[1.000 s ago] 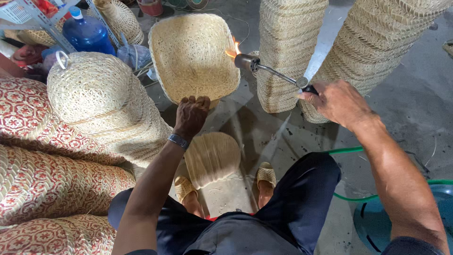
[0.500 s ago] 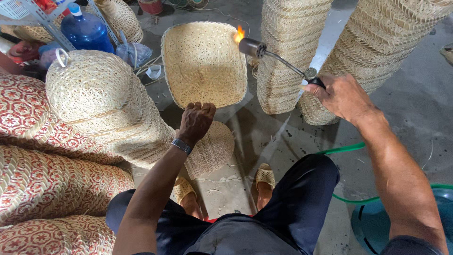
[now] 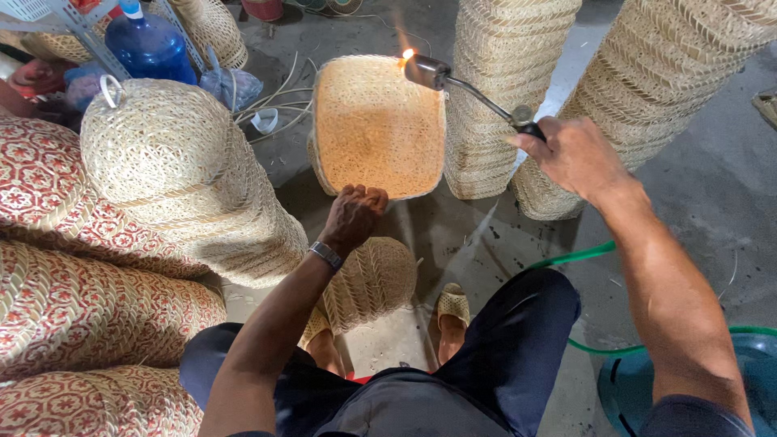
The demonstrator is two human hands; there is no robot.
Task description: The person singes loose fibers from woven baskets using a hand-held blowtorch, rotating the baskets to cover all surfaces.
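Note:
My left hand [image 3: 354, 217] grips the lower rim of a square woven basket [image 3: 377, 124] and holds it up, its open inside facing me. My right hand [image 3: 569, 154] is shut on the handle of a metal gas torch [image 3: 453, 79]. The torch's lit nozzle sits at the basket's upper right corner, a small flame rising from it and an orange glow on the weave. A green hose [image 3: 576, 257] runs across the floor below my right arm.
Tall stacks of woven baskets [image 3: 502, 89] stand behind and to the right [image 3: 647, 89]. Stacked woven covers [image 3: 174, 174] and red-patterned ones [image 3: 73, 299] fill the left. Another basket [image 3: 368, 279] lies by my feet. A blue water bottle [image 3: 148, 46] stands back left, a blue tub [image 3: 688, 388] bottom right.
The basket has shifted right and now tilts more upright toward me. The torch flame has moved along the top rim to the upper right corner, and the basket's inside glows orange.

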